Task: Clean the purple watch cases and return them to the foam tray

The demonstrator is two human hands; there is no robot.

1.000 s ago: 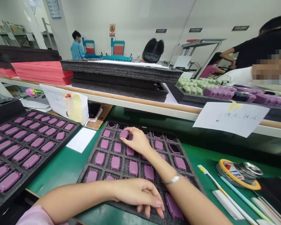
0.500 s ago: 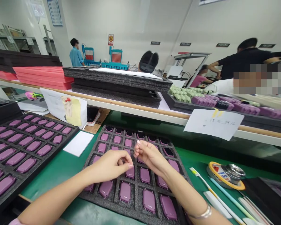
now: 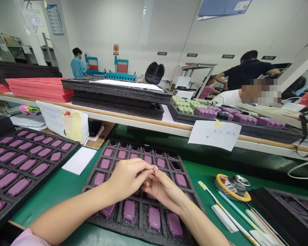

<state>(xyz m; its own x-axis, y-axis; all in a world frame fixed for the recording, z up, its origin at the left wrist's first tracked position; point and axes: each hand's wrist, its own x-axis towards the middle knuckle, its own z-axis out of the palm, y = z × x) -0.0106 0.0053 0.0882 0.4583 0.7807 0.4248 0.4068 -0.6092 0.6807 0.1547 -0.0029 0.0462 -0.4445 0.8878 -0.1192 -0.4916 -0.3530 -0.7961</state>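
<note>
My left hand (image 3: 129,177) and my right hand (image 3: 165,189) meet above the middle of a black foam tray (image 3: 141,227). Their fingertips touch in a pinch, and whatever lies between them is hidden or too small to make out. Under and around the hands, purple watch-like cases (image 3: 129,210) sit face down in the tray's compartments. Along the far row and at the right, several show dark screens (image 3: 175,165) facing up. Both hands cover part of the middle rows.
Another foam tray of purple cases (image 3: 19,187) stands at the left, beside a white card (image 3: 79,160). At the right lie a toothbrush (image 3: 215,200), a yellow tape roll (image 3: 229,191) and a white block (image 3: 224,218). A shelf (image 3: 133,124) with stacked foam (image 3: 113,102) crosses behind. People are beyond it.
My hands were slightly apart and now touch at the fingertips. The whole view has shifted, so the trays and shelf appear further left.
</note>
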